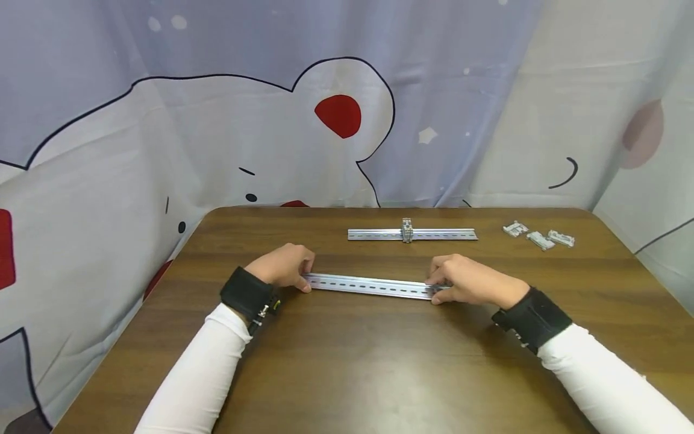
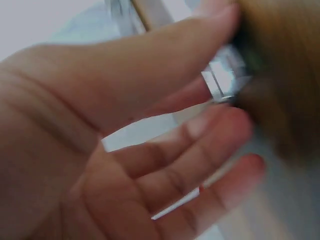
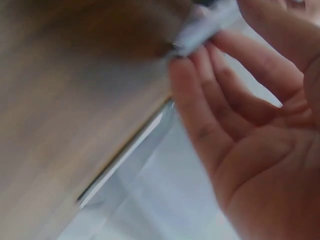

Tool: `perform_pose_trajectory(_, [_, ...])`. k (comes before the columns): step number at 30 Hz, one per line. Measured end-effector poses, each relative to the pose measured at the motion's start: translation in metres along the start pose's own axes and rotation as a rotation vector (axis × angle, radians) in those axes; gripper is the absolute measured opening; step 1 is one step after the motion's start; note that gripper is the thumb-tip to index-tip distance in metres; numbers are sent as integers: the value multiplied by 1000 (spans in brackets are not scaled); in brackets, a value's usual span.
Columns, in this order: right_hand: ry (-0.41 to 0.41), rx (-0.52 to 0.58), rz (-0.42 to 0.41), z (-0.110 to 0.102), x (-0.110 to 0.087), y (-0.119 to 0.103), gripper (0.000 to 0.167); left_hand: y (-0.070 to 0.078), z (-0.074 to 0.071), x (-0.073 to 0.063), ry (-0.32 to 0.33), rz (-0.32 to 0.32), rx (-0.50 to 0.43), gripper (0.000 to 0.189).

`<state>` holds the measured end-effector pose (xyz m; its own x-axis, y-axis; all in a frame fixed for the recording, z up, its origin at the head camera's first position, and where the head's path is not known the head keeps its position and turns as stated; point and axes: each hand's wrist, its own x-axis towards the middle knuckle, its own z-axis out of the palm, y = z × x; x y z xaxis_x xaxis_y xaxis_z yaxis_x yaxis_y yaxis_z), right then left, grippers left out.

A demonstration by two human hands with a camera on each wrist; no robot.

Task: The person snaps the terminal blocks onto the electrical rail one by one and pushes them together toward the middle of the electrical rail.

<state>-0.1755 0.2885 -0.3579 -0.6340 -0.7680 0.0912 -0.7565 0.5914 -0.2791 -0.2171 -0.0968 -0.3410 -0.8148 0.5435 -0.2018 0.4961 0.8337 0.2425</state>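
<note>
A slotted metal DIN rail point(image 1: 371, 286) spans the space between both hands over the middle of the wooden table. My left hand point(image 1: 283, 266) pinches its left end between thumb and fingers. At the other end, my right hand point(image 1: 461, 279) grips the rail, thumb on the near edge and fingers at the far edge. In the left wrist view the rail's shiny end point(image 2: 222, 77) shows between thumb and fingertips. The right wrist view shows the rail point(image 3: 205, 27) blurred at the fingertips.
Behind, a second DIN rail point(image 1: 374, 234) lies on the table point(image 1: 347, 361) with a small grey clip-on block point(image 1: 407, 230) at its middle. Several small grey pieces point(image 1: 540, 240) lie at the back right. A printed curtain point(image 1: 217, 132) hangs along the table's far edge.
</note>
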Motion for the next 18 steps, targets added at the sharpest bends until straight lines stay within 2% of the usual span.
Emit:
perform_pose_trajectory(4, [-19, 77, 130, -15, -26, 23, 28, 34, 8, 19, 41, 59, 3, 32])
perform_pose_trajectory(7, [-33, 113, 217, -25, -35, 32, 30, 50, 7, 29, 55, 70, -7, 36])
perform_pose_trajectory(10, [-45, 120, 251, -29, -37, 37, 30, 57, 7, 32, 76, 61, 0, 37])
perform_pose_trajectory(14, [-36, 108, 235, -30, -39, 40, 30, 58, 9, 31, 94, 44, 8, 36])
perform_pose_trajectory(18, [-39, 110, 246, -27, -44, 43, 29, 60, 15, 30, 86, 69, -18, 34])
